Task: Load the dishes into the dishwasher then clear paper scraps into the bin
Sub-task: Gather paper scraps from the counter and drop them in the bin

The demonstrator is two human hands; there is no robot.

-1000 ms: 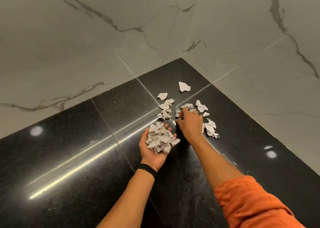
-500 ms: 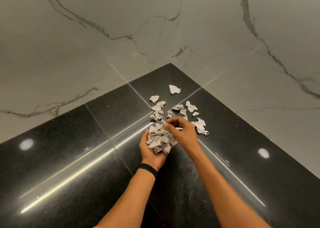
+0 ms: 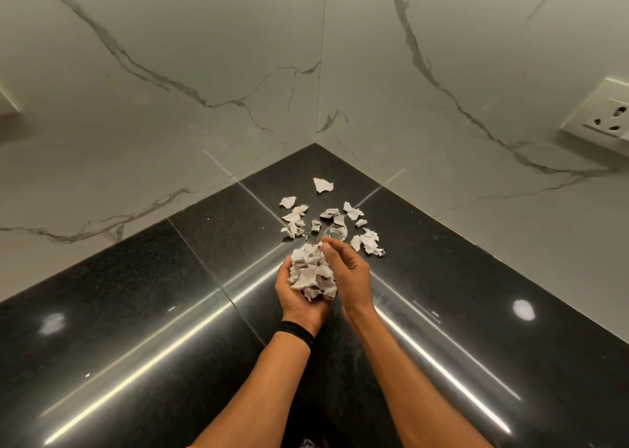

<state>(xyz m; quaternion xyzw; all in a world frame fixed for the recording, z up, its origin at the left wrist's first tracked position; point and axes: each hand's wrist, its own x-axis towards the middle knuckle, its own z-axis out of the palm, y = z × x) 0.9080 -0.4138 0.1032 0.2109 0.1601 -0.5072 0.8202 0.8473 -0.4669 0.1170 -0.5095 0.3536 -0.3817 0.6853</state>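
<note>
My left hand (image 3: 299, 303) is cupped palm up above the black counter and holds a heap of crumpled white paper scraps (image 3: 311, 274). Beside it, my right hand (image 3: 350, 274) rests against the heap's right side, thumb and fingertips together at the top of the pile. Whether a scrap sits between those fingertips is unclear. Several loose paper scraps (image 3: 326, 219) lie scattered on the counter just beyond both hands, toward the corner. One larger scrap (image 3: 322, 185) lies farthest back.
The glossy black stone counter (image 3: 136, 328) runs into a corner formed by two grey marble walls (image 3: 170, 90). A white wall socket (image 3: 602, 114) sits on the right wall. A black band circles my left wrist (image 3: 296, 332).
My right hand came back from the loose scraps on the counter to the heap in my left palm. The camera view shifted, bringing the socket into sight.
</note>
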